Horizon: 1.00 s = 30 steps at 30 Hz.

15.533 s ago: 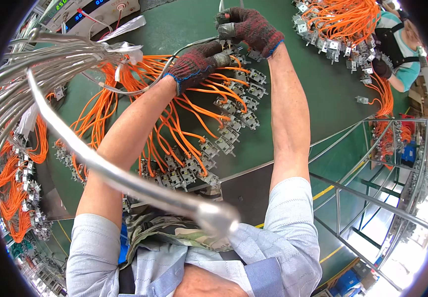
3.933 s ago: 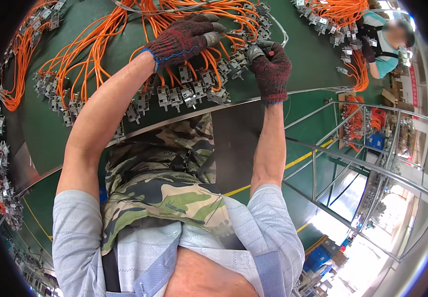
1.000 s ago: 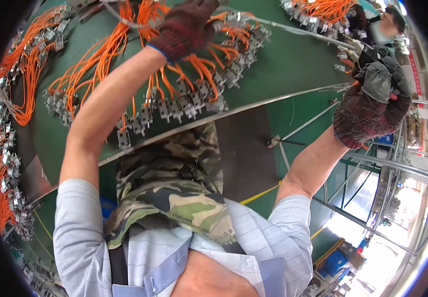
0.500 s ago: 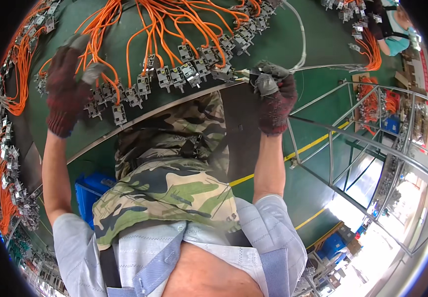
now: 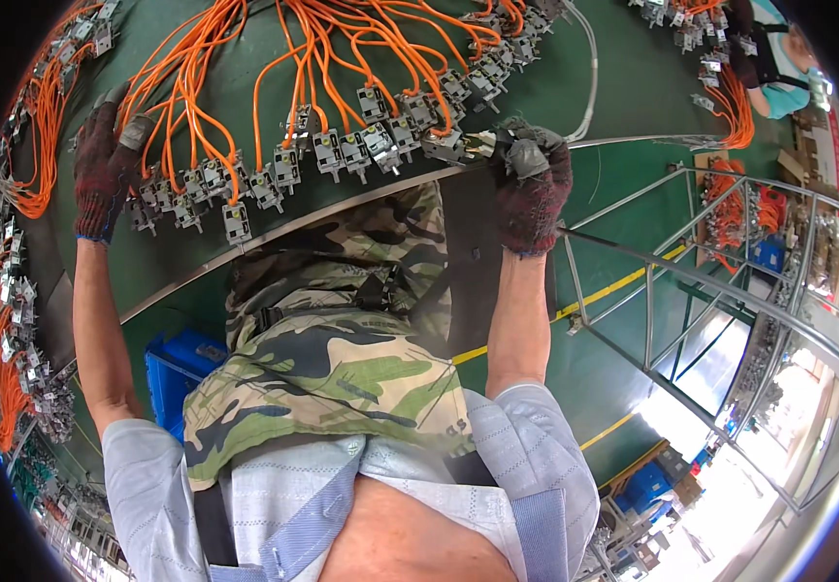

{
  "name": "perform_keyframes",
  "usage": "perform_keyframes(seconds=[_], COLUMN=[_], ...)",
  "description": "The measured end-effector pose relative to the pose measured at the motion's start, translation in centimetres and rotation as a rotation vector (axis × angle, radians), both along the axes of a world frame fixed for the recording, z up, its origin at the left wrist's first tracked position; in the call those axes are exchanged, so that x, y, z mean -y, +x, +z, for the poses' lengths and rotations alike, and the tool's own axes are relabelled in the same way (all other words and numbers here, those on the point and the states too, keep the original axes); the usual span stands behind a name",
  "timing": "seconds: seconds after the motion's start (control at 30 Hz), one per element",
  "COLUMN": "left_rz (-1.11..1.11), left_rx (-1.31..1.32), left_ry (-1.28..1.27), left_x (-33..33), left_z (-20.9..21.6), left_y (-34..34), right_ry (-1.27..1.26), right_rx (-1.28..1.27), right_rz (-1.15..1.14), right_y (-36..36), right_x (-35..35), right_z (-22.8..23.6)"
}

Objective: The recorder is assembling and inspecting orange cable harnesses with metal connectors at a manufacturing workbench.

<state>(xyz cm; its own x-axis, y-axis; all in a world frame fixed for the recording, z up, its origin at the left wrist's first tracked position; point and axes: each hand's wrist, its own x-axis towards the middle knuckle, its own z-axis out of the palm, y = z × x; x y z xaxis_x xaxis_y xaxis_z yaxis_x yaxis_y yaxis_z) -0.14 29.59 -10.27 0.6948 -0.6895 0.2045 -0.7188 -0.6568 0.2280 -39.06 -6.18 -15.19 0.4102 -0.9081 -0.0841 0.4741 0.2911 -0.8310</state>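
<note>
Orange cables [image 5: 256, 107] fan out over the dark green table [image 5: 575, 58]. Their ends carry grey metal connectors [image 5: 327, 153], lined up along the near edge. My left hand [image 5: 99, 175], in a dark red glove with grey fingertips, lies at the left end of this row beside the leftmost cables. Its thumb and fingers are apart. My right hand [image 5: 536, 189], gloved the same way, is curled at the right end of the row. A small shiny metal piece [image 5: 480, 144] shows at its fingertips; what the fingers close on is hidden. A pale hose [image 5: 590, 87] runs down to this hand.
More bundled orange cables [image 5: 39, 155] with connectors line the left side. A metal tube frame [image 5: 648, 310] stands at right, past a yellow floor line [image 5: 613, 286]. A blue bin [image 5: 172, 373] sits below the table at left. Another person [image 5: 778, 68] is at the far right.
My left hand has moved left, off the cables it was over, and the leftmost connectors have shifted left. My right hand stays near the same spot, moved slightly.
</note>
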Motion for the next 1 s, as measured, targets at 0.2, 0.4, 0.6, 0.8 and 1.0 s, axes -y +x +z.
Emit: perform_keyframes(seconds=[0.2, 0.4, 0.6, 0.8, 1.0], left_rz=[0.033, 0.030, 0.071, 0.077, -0.047], left_rx=[-0.064, 0.044, -0.039, -0.069, 0.053], left_ry=[-0.175, 0.054, 0.212, 0.147, 0.046], left_x=[-0.6, -1.6, -1.4, -2.0, -1.6], left_z=[1.1, -0.8, -0.3, -1.0, -2.7], left_y=[1.8, 5.6, 6.1, 5.6, 7.0], right_ry=[-0.070, -0.126, -0.384, -0.652, -1.109], right_rx=[-0.116, -0.076, -0.246, -0.552, -0.701], right_rz=[0.127, 0.165, 0.027, -0.070, -0.165], right_y=[-1.0, -1.0, 0.5, 3.4, 3.5], right_x=[1.2, 1.1, -1.2, -3.1, -2.7], right_z=[-1.5, -1.3, 2.4, 3.4, 3.0])
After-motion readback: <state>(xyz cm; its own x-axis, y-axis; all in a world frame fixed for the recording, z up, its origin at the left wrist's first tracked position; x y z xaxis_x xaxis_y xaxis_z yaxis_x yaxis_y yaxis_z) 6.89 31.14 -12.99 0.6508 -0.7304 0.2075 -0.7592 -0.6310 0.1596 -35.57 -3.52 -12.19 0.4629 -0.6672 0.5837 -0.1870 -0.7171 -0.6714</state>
